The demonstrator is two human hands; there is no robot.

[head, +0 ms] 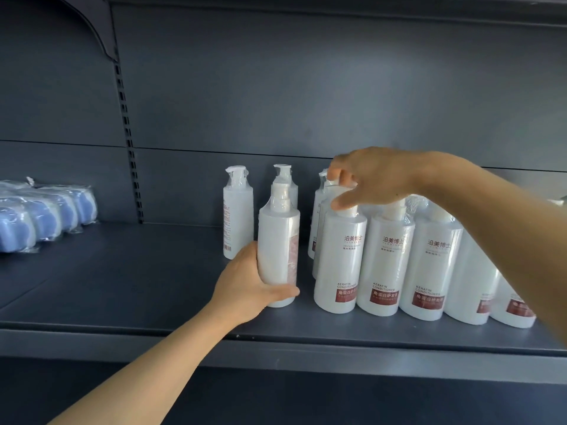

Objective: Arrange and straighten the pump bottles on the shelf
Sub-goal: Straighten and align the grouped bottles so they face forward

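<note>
Several white pump bottles in clear wrap stand on a dark grey shelf (129, 289). My left hand (245, 286) grips the lower part of one upright bottle (277, 240), its red label turned to the right. To its right stands a front row of bottles with red labels facing me, starting with one (339, 259) whose pump top my right hand (374, 179) touches with spread fingers. Whether that hand grips the pump is unclear. Two more bottles (237, 210) stand behind at the back, one partly hidden.
Blue packets in clear wrap (43, 213) lie in a row at the far left of the shelf. A slotted upright (129, 142) runs down the back panel. The shelf's front lip (337, 354) is close below the bottles.
</note>
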